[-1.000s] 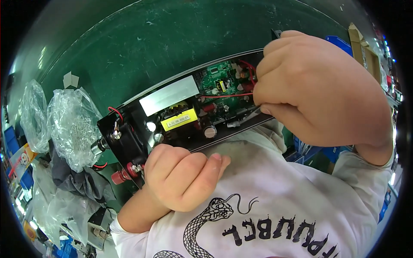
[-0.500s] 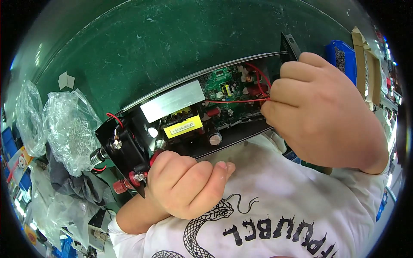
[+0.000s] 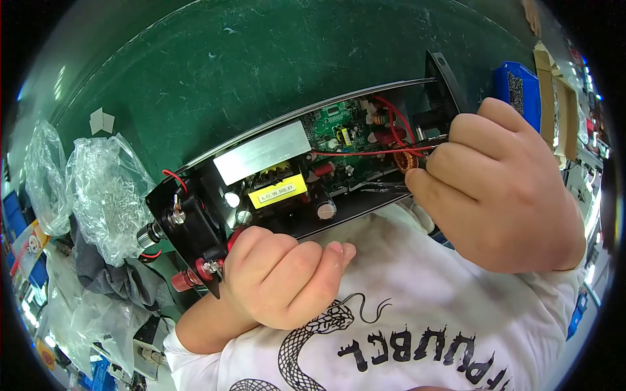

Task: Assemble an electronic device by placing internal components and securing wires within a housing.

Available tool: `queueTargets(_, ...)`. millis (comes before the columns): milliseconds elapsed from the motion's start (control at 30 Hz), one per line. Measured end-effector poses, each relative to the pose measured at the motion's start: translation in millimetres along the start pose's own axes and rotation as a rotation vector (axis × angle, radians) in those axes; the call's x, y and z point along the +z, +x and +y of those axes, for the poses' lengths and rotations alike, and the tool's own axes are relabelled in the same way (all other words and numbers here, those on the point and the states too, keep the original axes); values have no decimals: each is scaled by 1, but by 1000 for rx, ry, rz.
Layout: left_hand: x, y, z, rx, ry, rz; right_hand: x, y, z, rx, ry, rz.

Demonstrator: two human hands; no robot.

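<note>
Across the middle lies an open black power supply case with a green circuit board, a silver heat sink and a yellow-wrapped transformer. My left hand is closed at the case's near edge, beside the red terminal post. Something red shows just behind its knuckles; what its fingers grip is hidden. My right hand is closed over the right end, pinching a thin red wire that runs over the board. A copper-wound coil shows beside its fingertips. A black terminal post sits on the left end panel.
Clear plastic bags and a dark grey cloth lie at the left. At the right stand a blue bin of small metal parts and a cardboard box. Another person's hand shows at the top right.
My right hand has moved slightly right and down, uncovering the copper coil and more of the red wire. My left hand and the case stay put. Another person's hand has appeared at the top right.
</note>
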State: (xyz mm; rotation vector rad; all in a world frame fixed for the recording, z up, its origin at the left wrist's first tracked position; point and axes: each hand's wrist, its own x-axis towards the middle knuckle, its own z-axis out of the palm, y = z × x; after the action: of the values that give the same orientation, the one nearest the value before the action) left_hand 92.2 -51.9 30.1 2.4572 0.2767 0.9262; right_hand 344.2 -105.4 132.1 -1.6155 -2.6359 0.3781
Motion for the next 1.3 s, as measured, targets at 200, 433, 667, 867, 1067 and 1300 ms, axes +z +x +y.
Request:
queueTargets(200,0,1,0,3,6,-7,6,1,2,-41,18,-52)
queueTargets(433,-3,1,0,10,-32,-35,7,1,1,-30,-1,-54)
queueTargets(667,1,0,-1,12,5,7,3,-1,-4,-9,32,27)
queueTargets(867,-3,0,0,15,-29,-37,1,-1,-4,-16,44,0)
queueTargets(1067,2,0,-1,9,11,9,5,-2,-1,-34,23,-17)
queueTargets(1300,2,1,-1,1,6,10,7,-2,1,-48,19,-38)
